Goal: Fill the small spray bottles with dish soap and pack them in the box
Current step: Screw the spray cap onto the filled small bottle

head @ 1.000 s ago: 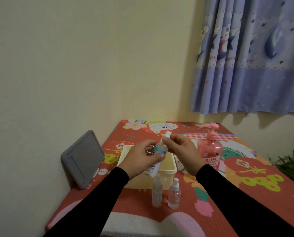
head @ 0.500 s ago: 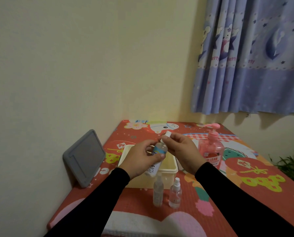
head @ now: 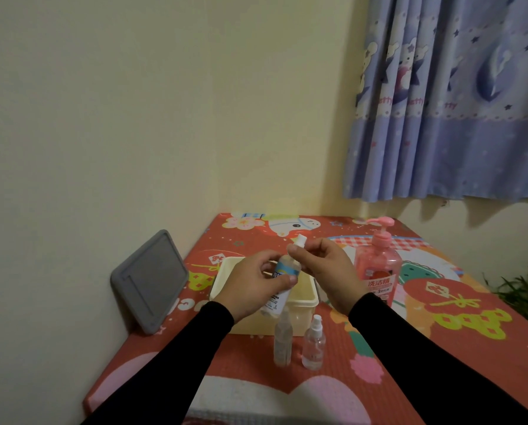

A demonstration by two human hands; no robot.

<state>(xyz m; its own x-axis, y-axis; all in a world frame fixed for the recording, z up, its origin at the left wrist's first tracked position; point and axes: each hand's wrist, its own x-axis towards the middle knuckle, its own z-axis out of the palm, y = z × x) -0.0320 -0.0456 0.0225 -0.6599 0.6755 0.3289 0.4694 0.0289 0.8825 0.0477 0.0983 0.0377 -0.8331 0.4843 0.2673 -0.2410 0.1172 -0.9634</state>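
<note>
My left hand [head: 253, 285] grips a small labelled spray bottle [head: 282, 282] with a blue band, tilted above the cream box [head: 299, 305]. My right hand [head: 327, 271] pinches the bottle's white spray top [head: 300, 241] at its neck. Two more small clear spray bottles stand on the table in front of the box: a slim one [head: 282, 342] and a rounder one with a white nozzle [head: 314, 345]. The pink dish soap pump bottle [head: 379, 265] stands to the right of the box.
A grey lid [head: 150, 280] leans against the left wall. The table [head: 440, 326] wears a red cartoon-print cover and sits in a corner. A blue curtain [head: 447, 96] hangs at the upper right, and a green plant [head: 523, 292] shows past the table's right edge.
Both hands stay on the labelled bottle and its spray top above the box; the hold looks the same, with only a slight shift of the view.
</note>
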